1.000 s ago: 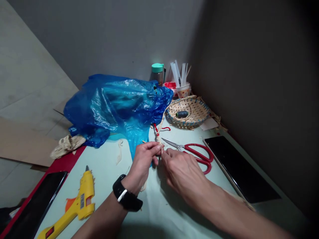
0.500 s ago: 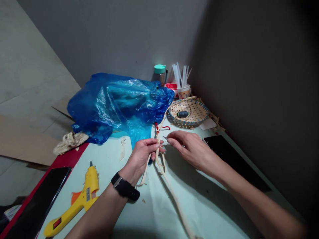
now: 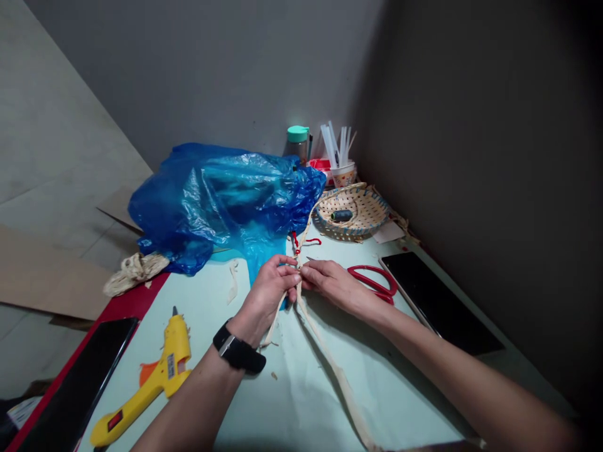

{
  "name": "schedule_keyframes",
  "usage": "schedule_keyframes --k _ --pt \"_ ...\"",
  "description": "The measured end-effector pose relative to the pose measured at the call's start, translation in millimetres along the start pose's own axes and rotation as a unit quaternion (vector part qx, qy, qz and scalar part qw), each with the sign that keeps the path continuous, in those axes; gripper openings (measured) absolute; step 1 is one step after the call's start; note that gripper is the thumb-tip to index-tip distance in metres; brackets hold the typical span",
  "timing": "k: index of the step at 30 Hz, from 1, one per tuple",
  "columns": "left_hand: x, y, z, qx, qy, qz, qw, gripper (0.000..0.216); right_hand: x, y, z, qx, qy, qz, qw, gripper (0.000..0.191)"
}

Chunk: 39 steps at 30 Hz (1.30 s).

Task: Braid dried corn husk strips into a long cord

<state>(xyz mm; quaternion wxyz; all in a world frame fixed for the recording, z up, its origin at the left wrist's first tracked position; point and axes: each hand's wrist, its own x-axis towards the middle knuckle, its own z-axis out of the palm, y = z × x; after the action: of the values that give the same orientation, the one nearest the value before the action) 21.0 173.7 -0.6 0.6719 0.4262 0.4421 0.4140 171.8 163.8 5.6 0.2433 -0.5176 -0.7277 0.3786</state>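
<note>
Pale fibre strands (image 3: 332,364), possibly dried plant strips, run down the table from a tied point with a red cord (image 3: 313,241). My left hand (image 3: 272,285), with a black watch on its wrist, pinches the strands just below the cord. The fingertips of my right hand (image 3: 327,279) are closed on the strands too, meeting the left fingertips. What lies between the fingertips is mostly hidden. Scissors with red handles (image 3: 391,284) lie on the table beyond my right hand, their pointed tip showing past its fingers.
A yellow glue gun (image 3: 172,361) lies at left beside a dark phone-like slab (image 3: 89,376). Behind are a blue plastic bag (image 3: 226,194), a woven basket (image 3: 367,210) holding a thread spool (image 3: 342,216), and a cup of glue sticks (image 3: 343,174). A black tablet (image 3: 438,301) lies at right.
My right hand has moved left and down onto the strands, meeting my left hand. The red scissor handles, hidden before, now show. The view has shifted slightly.
</note>
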Motion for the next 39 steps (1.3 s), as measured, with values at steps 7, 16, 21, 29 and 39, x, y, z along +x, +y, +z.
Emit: schedule_keyframes --k 7,16,21,29,39 --pt "-10 4 5 0.23 0.052 0.065 0.97 0.018 -3 1 6 -0.068 0.075 -0.02 0.995 0.034" --pt "-30 20 8 0.447 0.071 0.154 0.879 0.015 -5 4 8 0.032 0.092 -0.009 0.995 0.031" --pt "-46 7 30 0.517 0.058 0.2 0.83 0.021 -3 8 7 0.227 0.038 0.005 0.973 0.029" --pt "-34 18 15 0.411 0.096 0.151 0.894 0.019 -4 5 2 0.329 0.018 0.026 0.944 0.026" --pt "-6 -3 9 0.098 -0.094 -0.008 0.991 0.02 -4 5 0 0.145 0.008 -0.018 0.989 0.028"
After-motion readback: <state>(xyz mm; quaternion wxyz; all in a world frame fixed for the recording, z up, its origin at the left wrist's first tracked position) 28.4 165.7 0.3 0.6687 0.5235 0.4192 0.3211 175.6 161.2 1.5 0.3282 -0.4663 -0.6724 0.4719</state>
